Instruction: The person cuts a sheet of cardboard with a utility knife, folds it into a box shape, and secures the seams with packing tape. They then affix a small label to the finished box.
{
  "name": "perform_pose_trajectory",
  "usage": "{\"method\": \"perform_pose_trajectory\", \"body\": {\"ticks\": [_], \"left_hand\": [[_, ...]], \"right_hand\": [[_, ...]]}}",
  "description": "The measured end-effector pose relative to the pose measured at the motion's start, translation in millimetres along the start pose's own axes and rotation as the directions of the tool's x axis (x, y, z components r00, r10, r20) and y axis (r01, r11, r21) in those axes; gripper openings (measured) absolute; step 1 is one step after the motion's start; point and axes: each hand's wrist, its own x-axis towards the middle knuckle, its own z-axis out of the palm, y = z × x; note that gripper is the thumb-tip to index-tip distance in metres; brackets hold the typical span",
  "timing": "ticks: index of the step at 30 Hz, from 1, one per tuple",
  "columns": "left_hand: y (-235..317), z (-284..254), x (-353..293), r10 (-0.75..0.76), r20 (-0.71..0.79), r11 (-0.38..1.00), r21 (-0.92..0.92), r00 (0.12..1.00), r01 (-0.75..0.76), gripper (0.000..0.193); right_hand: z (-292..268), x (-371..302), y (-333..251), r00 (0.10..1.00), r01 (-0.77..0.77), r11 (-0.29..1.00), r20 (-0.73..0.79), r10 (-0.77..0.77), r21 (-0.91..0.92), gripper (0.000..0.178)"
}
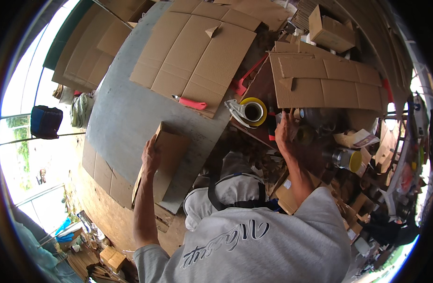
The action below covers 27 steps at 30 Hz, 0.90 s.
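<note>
My left hand [151,154] is closed over the edge of a small cardboard box [173,152], which stands tilted on the grey tabletop [117,113]. At the near left corner of a flat cardboard sheet [329,80], my right hand [286,128] has its fingertips closed on the sheet's edge; the thumb's grip is partly hidden. Between the hands lies a tape dispenser [235,112] with a yellow-rimmed roll. A red-handled utility knife [193,103] rests beside a large creased cardboard sheet [193,52] on the grey top.
A red tool [240,86] lies beyond the dispenser, and a red-and-black tool [271,126] is left of my right hand. A yellow-ended roll [354,161] sits among clutter at right. An open carton [330,30] stands far right. Stacked cardboard [87,52] leans at far left.
</note>
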Motion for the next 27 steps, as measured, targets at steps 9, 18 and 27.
{"method": "perform_pose_trajectory", "body": {"ticks": [9, 18, 27], "left_hand": [[16, 10, -10, 0.276, -0.39, 0.917, 0.381, 0.879, -0.119, 0.059], [220, 45, -103, 0.125, 0.055, 0.63, -0.776, 0.991, -0.036, 0.034], [212, 25, -127, -0.247, 0.307, -0.116, -0.951, 0.919, 0.286, 0.02]], "right_hand": [[-52, 10, -3, 0.999, 0.007, 0.988, -0.052, 0.001, 0.152, 0.009], [-97, -38, -113, 0.844, -0.504, 0.409, 0.534, 0.047, 0.761, 0.015], [-118, -71, -208, 0.616, -0.41, 0.28, 0.49, -0.617, 0.868, 0.027]]}}
